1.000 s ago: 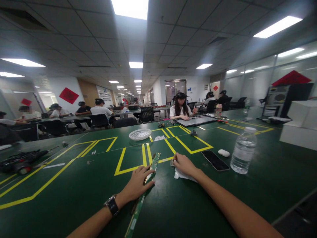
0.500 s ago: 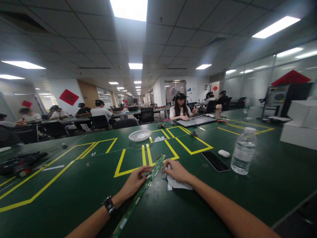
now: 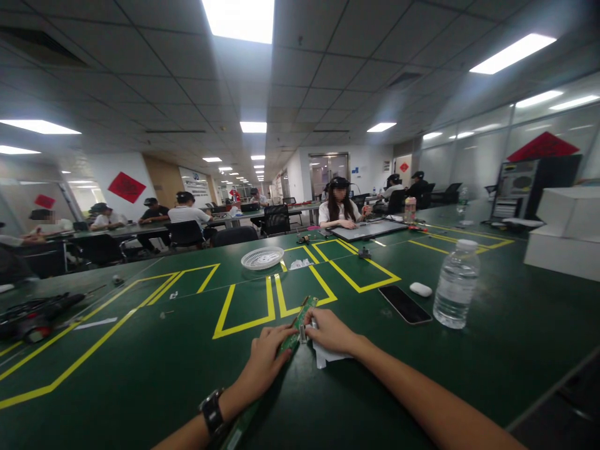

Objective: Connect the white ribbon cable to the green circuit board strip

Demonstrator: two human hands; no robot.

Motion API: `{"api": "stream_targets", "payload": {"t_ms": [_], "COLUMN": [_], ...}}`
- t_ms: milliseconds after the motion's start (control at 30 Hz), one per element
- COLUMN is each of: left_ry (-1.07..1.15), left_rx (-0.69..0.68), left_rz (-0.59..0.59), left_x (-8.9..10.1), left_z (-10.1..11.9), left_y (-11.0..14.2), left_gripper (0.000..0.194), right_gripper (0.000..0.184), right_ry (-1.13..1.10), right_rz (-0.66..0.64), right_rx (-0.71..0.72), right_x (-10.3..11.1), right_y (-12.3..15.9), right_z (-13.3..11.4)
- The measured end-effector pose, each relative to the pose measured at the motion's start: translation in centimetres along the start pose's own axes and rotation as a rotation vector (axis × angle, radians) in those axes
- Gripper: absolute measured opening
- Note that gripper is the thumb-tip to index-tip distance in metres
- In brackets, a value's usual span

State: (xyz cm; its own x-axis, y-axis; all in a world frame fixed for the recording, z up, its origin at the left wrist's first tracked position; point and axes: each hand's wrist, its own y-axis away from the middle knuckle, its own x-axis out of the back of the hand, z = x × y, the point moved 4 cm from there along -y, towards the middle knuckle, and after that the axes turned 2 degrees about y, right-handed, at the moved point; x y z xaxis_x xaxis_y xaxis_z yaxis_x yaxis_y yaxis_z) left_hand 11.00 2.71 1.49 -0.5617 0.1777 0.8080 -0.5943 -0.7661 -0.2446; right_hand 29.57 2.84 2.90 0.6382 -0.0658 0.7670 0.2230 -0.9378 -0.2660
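A long, narrow green circuit board (image 3: 308, 304) lies slantwise in front of me, much of it covered by my hands and left forearm. My left hand (image 3: 266, 359) rests over its middle, fingers wrapped across it and thumb along the near edge. My right hand (image 3: 334, 331) pinches a white flat cable (image 3: 323, 357) close to its small grey end piece. That end piece is at the board's right edge, by my left fingertips. Whether it sits in a socket is hidden by the fingers. The rest of the cable lies folded under my right hand.
To the right are a phone (image 3: 404, 304), a white earbud case (image 3: 420, 289) and a water bottle (image 3: 456, 284). A white basket (image 3: 262, 257) stands farther back, a power drill (image 3: 35, 315) at left. Across the table a person (image 3: 340, 209) works at a flat panel (image 3: 368, 229).
My right hand has brought the cable end leftward to the board's edge. My left hand has shifted over the board, covering more of it, and the board's near part has swung right.
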Motion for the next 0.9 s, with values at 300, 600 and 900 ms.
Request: {"api": "stream_targets", "payload": {"t_ms": [300, 600, 900], "left_ry": [0.702, 1.015, 1.391], "left_rx": [0.199, 0.231, 0.332], "left_rz": [0.045, 0.201, 0.052], "left_x": [-0.2, -1.0, -1.8], "left_z": [-0.9, -1.3, 0.3], "left_y": [-1.0, -1.0, -0.2], "left_gripper": [0.055, 0.065, 0.07], "right_gripper": [0.009, 0.012, 0.021], "right_ry": [-0.116, -0.681, -0.77], "right_rz": [0.064, 0.053, 0.045], "right_rx": [-0.001, -0.14, -0.134], "right_x": [-0.1, -0.4, -0.5], "right_y": [-0.3, -0.7, -0.4], "right_z": [-0.5, -0.4, -1.3]}}
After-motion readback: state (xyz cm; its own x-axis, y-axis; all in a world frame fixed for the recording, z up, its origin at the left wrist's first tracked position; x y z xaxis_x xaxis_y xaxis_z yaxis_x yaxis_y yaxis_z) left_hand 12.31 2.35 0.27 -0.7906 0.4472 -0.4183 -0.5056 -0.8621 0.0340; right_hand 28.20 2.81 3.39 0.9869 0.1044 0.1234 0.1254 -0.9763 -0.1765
